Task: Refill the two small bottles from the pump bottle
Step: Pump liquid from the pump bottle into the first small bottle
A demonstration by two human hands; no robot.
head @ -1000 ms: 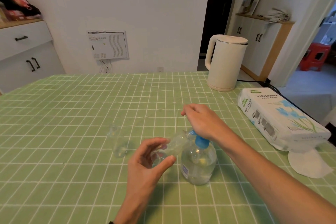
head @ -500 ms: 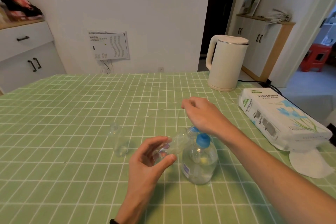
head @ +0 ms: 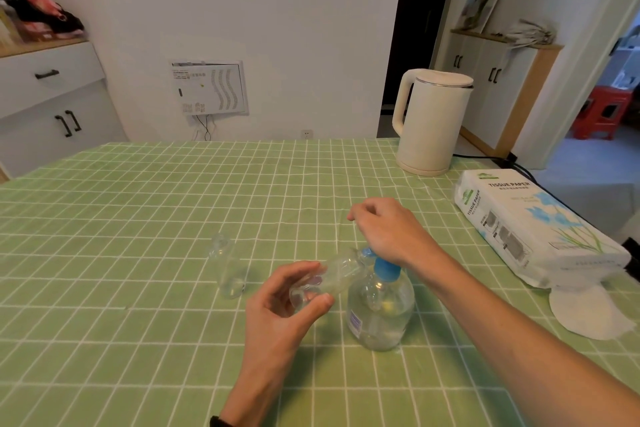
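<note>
Head view: looking down on a green checked tabletop (head: pixel 138 218), pump bottle (head: pixel 381 308) taken as the landmark.
Pump bottle: upright on the tabletop, clear body, blue collar, little liquid at the bottom.
Left hand (head: pixel 284 308): just left of the pump bottle, grip closed around the base of a small clear bottle (head: pixel 332 279) between thumb and fingers.
Held small bottle: tilted almost level, its mouth up against the blue pump head.
Right hand (head: pixel 388 229): directly above the pump bottle, heel of the palm on the pump head, fingers curled loosely; cannot tell whether anything is pinched in that grip.
Second small bottle (head: pixel 230 270): upright, well left of the pump bottle, uncapped, free of both hands.
Kettle (head: pixel 429 121): cream, far behind the pump bottle, to its right.
Tissue pack (head: pixel 533 229): right of the pump bottle, at the tabletop edge.
</note>
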